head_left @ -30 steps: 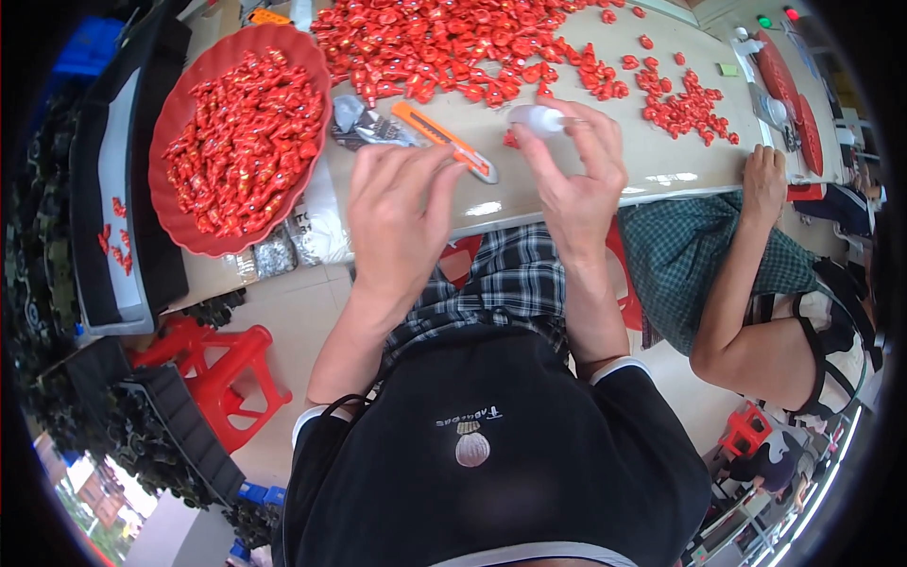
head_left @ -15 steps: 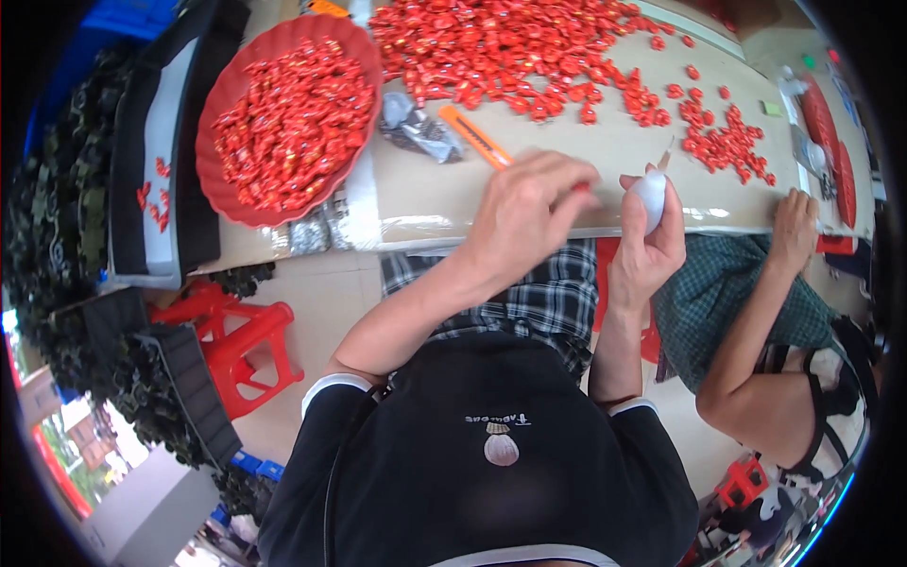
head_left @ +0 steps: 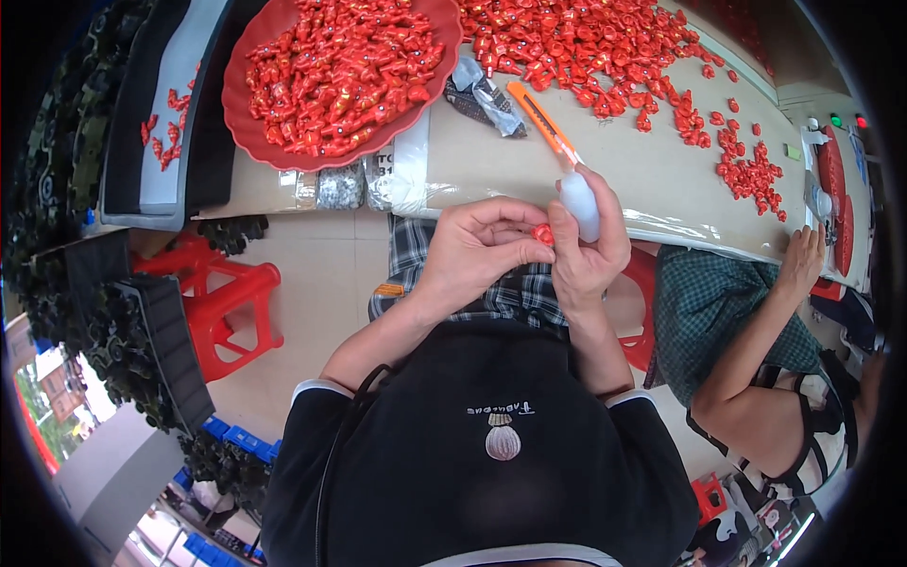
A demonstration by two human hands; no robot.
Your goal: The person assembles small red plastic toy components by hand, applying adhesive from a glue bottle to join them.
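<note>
My left hand (head_left: 477,248) pinches a small shiny red plastic piece (head_left: 542,233) between thumb and fingertips. Right beside it, my right hand (head_left: 588,255) is wrapped round a white squeeze bottle (head_left: 579,205), whose narrow tip points away from me. The right thumb is close to the red piece; whether it touches cannot be told. Both hands are just off the table's front edge, above my lap. Beyond them on the table lie an orange cutter knife (head_left: 539,115) and a dark bundle in clear plastic (head_left: 484,97).
A red scalloped bowl (head_left: 238,128) full of red pieces stands at the left, beside a black-edged tray (head_left: 161,194) with several more. A heap of red pieces (head_left: 586,47) covers the far table. At the right, a co-worker's hand (head_left: 803,253) rests on the edge. A red stool (head_left: 227,307) stands lower left.
My hands have come together, the left holding the red piece beside the right with its bottle. The bottle has come nearer to me. The whole view has shifted a little.
</note>
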